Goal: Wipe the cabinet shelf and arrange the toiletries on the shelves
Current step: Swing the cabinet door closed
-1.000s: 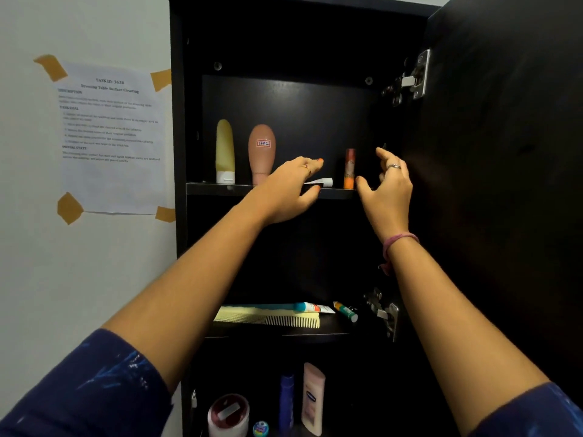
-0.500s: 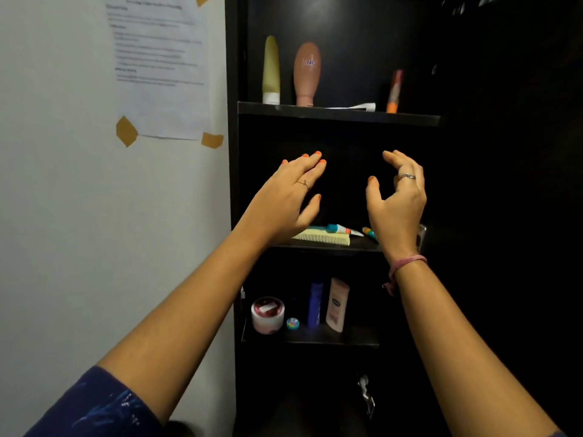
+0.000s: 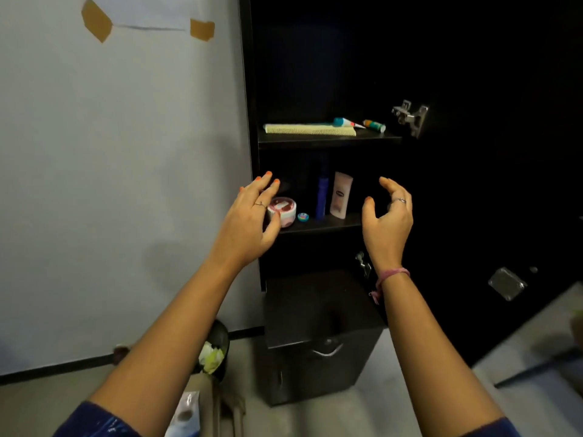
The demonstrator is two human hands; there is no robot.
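Both your hands are empty, fingers spread: left hand (image 3: 252, 222) just before the round jar (image 3: 283, 211) on the lower shelf (image 3: 318, 227), right hand (image 3: 386, 220) beside. It looks light, rigid, smooth; grip its sides.

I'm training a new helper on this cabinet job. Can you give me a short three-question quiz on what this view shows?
1. True or false: the left hand is gripping the round jar.
2. Which lies on the upper visible shelf? A) comb B) pale lotion bottle C) blue bottle
3. Fill in: the right hand wears a pink band on its ____.

Key
1. False: both hands are open and hold nothing; the left hand is only in front of the jar.
2. A; the bottles stand on the lower shelf.
3. wrist
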